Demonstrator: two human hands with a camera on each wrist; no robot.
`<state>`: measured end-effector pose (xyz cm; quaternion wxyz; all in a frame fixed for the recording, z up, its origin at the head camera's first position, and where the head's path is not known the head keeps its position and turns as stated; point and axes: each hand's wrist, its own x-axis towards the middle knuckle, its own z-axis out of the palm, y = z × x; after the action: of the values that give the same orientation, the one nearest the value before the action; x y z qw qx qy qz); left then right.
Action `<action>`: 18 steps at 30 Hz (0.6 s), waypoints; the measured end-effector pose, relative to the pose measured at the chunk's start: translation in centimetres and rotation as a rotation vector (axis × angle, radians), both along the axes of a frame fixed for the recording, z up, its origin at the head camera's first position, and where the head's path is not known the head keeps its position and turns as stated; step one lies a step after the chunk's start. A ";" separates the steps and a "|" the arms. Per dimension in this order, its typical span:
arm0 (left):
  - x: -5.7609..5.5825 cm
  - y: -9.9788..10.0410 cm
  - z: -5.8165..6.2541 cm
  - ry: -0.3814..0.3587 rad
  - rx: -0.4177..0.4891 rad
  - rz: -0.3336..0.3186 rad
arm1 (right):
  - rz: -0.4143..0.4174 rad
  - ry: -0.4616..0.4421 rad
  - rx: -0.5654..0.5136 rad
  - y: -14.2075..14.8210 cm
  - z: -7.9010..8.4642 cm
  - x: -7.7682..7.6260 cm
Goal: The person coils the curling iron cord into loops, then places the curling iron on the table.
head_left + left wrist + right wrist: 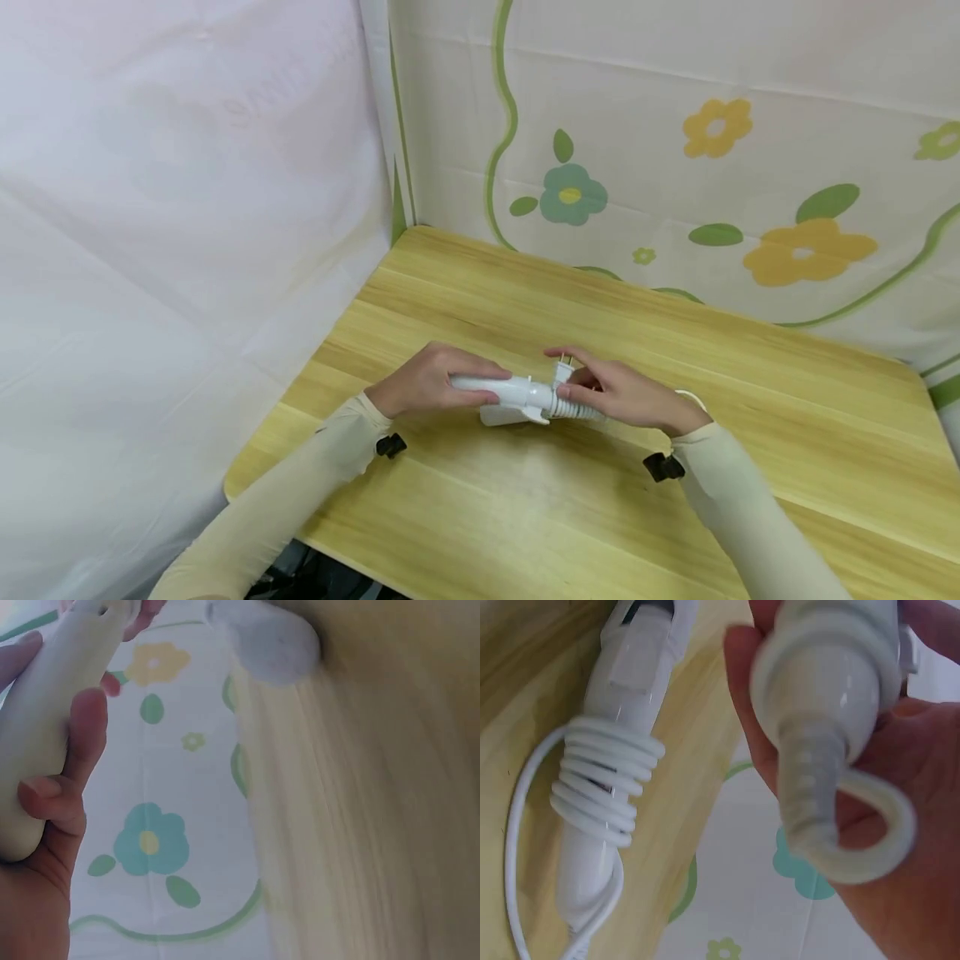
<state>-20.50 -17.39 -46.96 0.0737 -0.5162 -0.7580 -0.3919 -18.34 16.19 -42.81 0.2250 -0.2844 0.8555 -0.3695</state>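
Observation:
A white corded appliance (517,389) lies across the space between my hands, low over the table. My left hand (438,382) grips its smooth rounded end, thumb and fingers on opposite sides. A second blunt white part (276,646) juts out beneath that end. White cord (604,784) is wound in several turns about the appliance's other end. My right hand (628,396) holds the two-pin plug (562,372) beside these turns, its pins pointing away from me. Close up in the right wrist view, the ribbed cord sleeve (810,780) bends into a loop below the plug.
The wooden table (525,517) has its left edge beside a hanging white cloth (187,250). A flower-printed cloth (637,167) hangs along the far edge. Dark objects (300,575) lie below the near edge. A slack bow of cord (692,398) shows behind my right wrist.

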 end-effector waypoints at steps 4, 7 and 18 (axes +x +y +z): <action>-1.8 0.4 0.0 0.167 -0.079 0.127 | -0.068 0.085 0.022 -0.1 0.3 -1.5; -3.3 0.9 0.0 0.214 -0.184 0.240 | -0.145 0.240 0.071 -0.5 0.2 -2.7; -8.9 2.5 -2.3 -0.192 -0.410 0.331 | -0.292 0.302 0.153 -1.1 -3.4 -8.9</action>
<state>-29.38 -14.90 -49.21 -0.0413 -0.3499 -0.8990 -0.2603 -27.23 15.13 -46.23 0.0592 -0.1916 0.9371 -0.2856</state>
